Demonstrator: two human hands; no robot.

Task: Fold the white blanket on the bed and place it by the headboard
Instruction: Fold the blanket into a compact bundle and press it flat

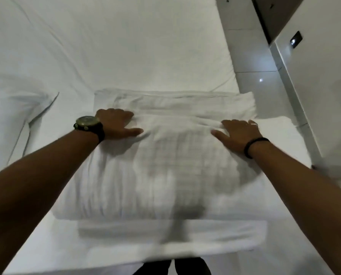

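The folded white blanket lies on the bed, long axis from 9 to 3 o'clock. The left hand and right hand press flat and open on its far corners, gripping nothing. The headboard is not visible.

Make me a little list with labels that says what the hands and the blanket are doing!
blanket: white blanket, folded into a thick bundle on the bed
left hand: left hand flat on the bundle's left side, watch on wrist
right hand: right hand flat on its right side, black band on wrist
pillow: pillow at the left
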